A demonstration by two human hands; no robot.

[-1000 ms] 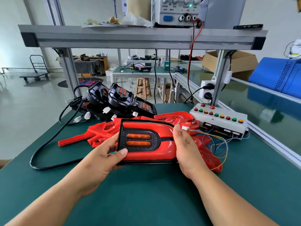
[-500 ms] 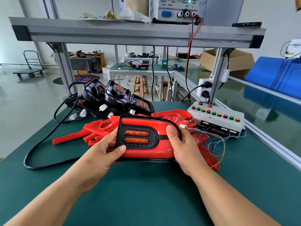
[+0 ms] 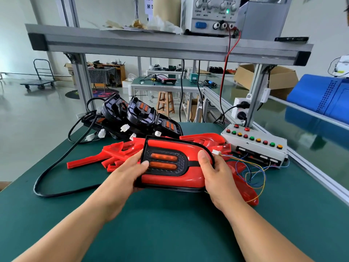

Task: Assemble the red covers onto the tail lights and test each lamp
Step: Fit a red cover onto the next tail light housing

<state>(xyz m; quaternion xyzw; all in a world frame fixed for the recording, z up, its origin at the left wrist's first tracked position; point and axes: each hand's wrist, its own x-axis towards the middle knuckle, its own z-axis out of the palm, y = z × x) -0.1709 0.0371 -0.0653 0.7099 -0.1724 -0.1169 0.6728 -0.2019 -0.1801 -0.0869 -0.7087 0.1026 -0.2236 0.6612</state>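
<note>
I hold a tail light [image 3: 170,178] with its red cover on, two amber strips set in a black panel. My left hand [image 3: 126,174] grips its left end, thumb on the black panel. My right hand [image 3: 219,174] grips the right end, thumb over the red cover. Loose red covers [image 3: 113,154] lie piled behind it on the green mat. Bare black tail lights [image 3: 136,116] with white plugs are stacked further back. A white test box [image 3: 255,146] with coloured buttons stands at the right, and thin coloured wires [image 3: 253,173] run from it to a white connector [image 3: 216,152].
A thick black cable [image 3: 56,167] loops over the mat's left side. An aluminium frame shelf [image 3: 151,46] spans overhead and carries a power supply [image 3: 211,14] with a red lead. Another red cover [image 3: 243,186] lies under my right hand. The bench rail [image 3: 311,171] runs along the right.
The tail light stays between both hands, lifted slightly and tipped more toward me. My grip is the same. The view has shifted a little.
</note>
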